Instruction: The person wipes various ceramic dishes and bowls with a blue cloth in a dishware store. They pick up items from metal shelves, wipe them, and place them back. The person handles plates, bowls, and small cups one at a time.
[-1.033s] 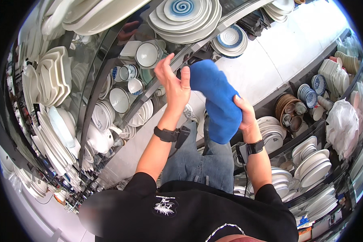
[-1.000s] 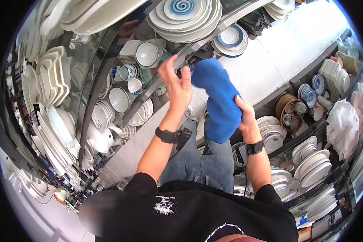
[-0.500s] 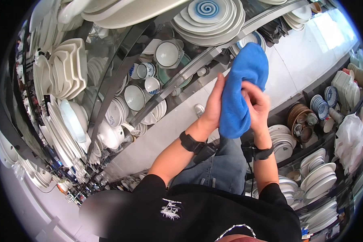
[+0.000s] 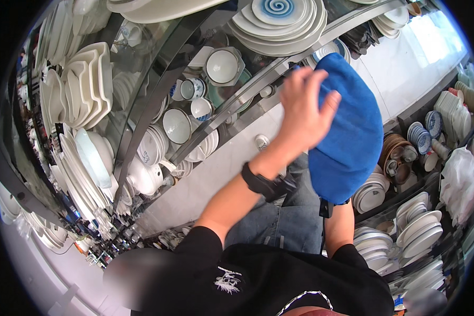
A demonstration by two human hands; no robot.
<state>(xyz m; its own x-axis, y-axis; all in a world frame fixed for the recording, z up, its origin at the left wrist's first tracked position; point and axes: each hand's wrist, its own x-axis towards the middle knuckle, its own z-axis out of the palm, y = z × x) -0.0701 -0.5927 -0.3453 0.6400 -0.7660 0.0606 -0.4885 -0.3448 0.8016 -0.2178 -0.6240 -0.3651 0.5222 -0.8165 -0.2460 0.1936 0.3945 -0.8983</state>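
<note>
A blue cloth [image 4: 353,131], wide and rounded like a cap or folded towel, hangs in front of my body. It drapes over my right hand, whose fingers and palm are hidden; only the forearm [image 4: 339,227] with a dark wrist strap shows below it. My left hand [image 4: 306,108] is raised at the cloth's left edge, fingers apart and a little blurred. It overlaps the cloth in this view, and I cannot tell whether it touches it. A black strap with a small box [image 4: 268,184] sits on my left wrist.
Glass shelving on the left carries stacked white plates [image 4: 279,37], bowls [image 4: 222,66] and scalloped dishes [image 4: 84,84]. More plates [image 4: 418,231], brown pots [image 4: 397,155] and a plastic bag [image 4: 458,176] line the right side. A pale tiled floor [image 4: 368,95] runs between.
My left hand has come away from its hold on the cloth and spread its fingers. The cloth has opened out wider and shifted right, now covering my right hand.
</note>
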